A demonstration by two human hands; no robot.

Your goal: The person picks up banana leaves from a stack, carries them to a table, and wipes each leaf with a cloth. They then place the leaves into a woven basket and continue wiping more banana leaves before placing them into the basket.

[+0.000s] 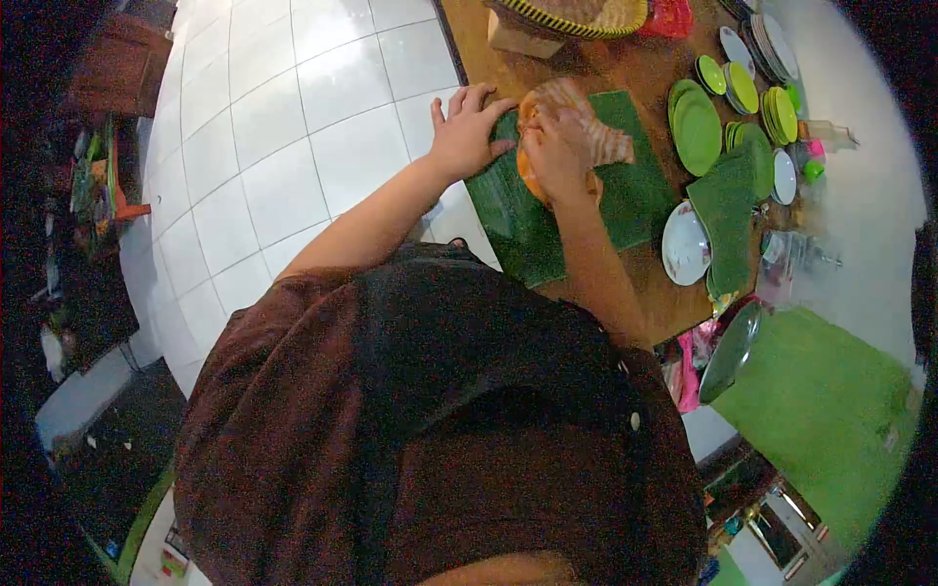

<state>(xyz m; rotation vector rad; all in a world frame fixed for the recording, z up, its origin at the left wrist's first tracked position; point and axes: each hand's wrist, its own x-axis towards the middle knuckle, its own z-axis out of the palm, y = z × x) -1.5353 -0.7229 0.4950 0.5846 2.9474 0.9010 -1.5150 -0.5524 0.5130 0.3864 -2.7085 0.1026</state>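
Note:
My right hand [559, 151] is closed on a crumpled orange and white striped cloth [606, 137] and presses it onto a dark green banana leaf [528, 230]. The hand's outline is slightly blurred. Nearest the table's left edge, my left hand [467, 132] rests with its fingers spread, the fingertips and thumb at the leaf's left border. Nothing is in that hand. The leaf lies flat on the brown wooden table [655, 283], and part of it is hidden under the cloth and my right hand.
Along the table's right side stand green plates [695, 127], a white bowl [686, 244] and another piece of leaf [728, 210]. A woven basket [576, 18] sits at the far end beside something red [668, 18]. White floor tiles [274, 117] lie left of the table.

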